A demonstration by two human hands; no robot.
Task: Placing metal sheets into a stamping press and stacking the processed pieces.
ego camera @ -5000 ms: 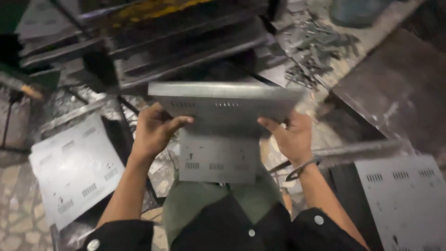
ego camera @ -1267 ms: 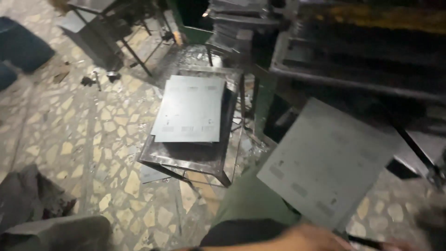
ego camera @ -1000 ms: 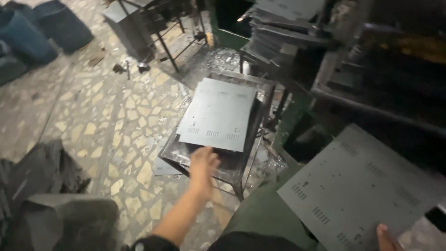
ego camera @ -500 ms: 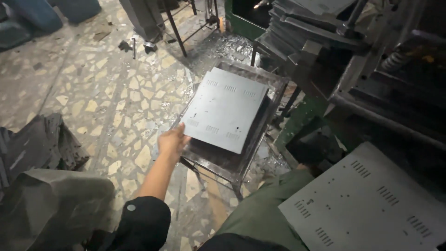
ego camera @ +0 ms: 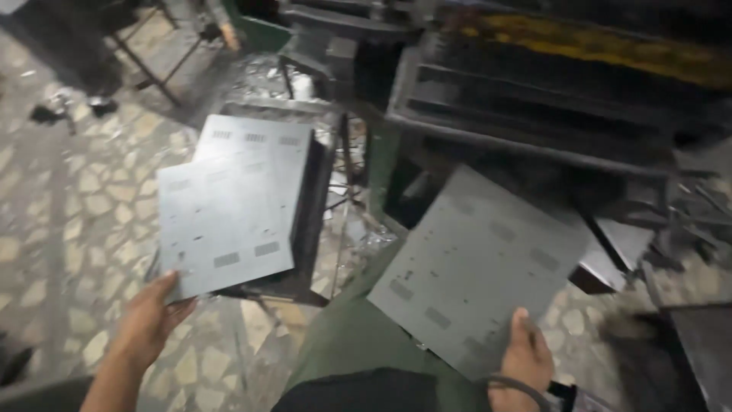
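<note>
Holding one grey sheet-metal panel apiece, the two hands sit nearest the viewer.

Item 1: left hand [ego camera: 149, 324], closed on the lower left corner of a flat grey panel [ego camera: 225, 229]; thumb on top, fingers beneath. The panel is rectangular, with small slotted vent patches punched in it, and lies tilted across the stack behind it.

Item 2: right hand [ego camera: 524, 360], closed on the near edge of a second grey panel [ego camera: 480, 267] of the same kind; thumb pressed on its upper face. A dark band circles the wrist. This panel is held clear in the air over the person's green-clad lap [ego camera: 351, 343], well apart from the first.

Item 3: a stack of like panels [ego camera: 259, 149], count of the lower sheets not tellable; only the top one shows, with three slotted patches along its far edge. It rests on a dark metal stand [ego camera: 309, 221] that serves as the surface, just left of the lap.

Item 4: stone-patterned floor [ego camera: 69, 221], pale irregular tiles, with shiny metal scraps [ego camera: 263, 72] beyond the stand.

Item 5: heavy dark press machine [ego camera: 534, 99], far right, with one yellow strip [ego camera: 587, 53] running along its upper part. Whether the strip carries any marking cannot be told; it is blurred.

Item 6: dark frame legs [ego camera: 145, 53], far left on the floor.

Panels plainly counted: three.
</note>
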